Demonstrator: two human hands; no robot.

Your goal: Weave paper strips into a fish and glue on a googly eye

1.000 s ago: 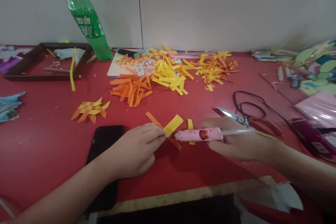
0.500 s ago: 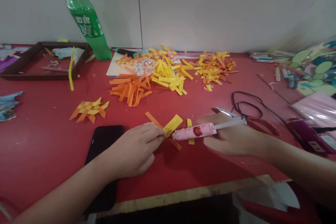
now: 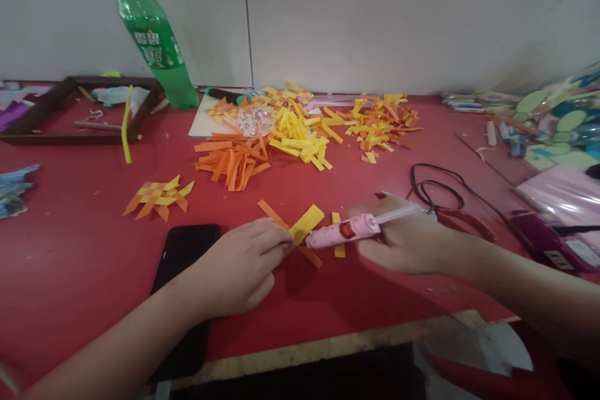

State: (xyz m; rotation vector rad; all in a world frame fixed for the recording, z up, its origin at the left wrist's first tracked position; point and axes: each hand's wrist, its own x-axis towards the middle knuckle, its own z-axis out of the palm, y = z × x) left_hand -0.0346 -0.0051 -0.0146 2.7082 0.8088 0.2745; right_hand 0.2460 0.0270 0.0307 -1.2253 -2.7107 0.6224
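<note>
My left hand (image 3: 250, 262) is closed, pinching crossed paper strips: a yellow strip (image 3: 308, 222) lies over an orange strip (image 3: 272, 214). Pink and small, a hot glue gun (image 3: 344, 231) is gripped in my right hand (image 3: 398, 234), with a clear glue stick (image 3: 396, 214) poking out of its back end. Its nozzle is at the strips beside my left fingertips; the exact contact is hidden. Another yellow strip (image 3: 339, 249) lies partly behind the glue gun. To the left rests a woven orange and yellow paper fish (image 3: 160, 195).
A black phone (image 3: 187, 250) lies under my left forearm. Orange strips (image 3: 232, 162), yellow strips (image 3: 302, 140) and scraps (image 3: 382, 122) are heaped behind. Scissors (image 3: 464, 223) lie beside my right hand, near a black cable (image 3: 440, 165). A green bottle (image 3: 159, 44) stands by a brown frame (image 3: 70, 137).
The glue gun has tilted slightly, its back end shifting a little left and down with my right hand. My left hand keeps its hold on the strips.
</note>
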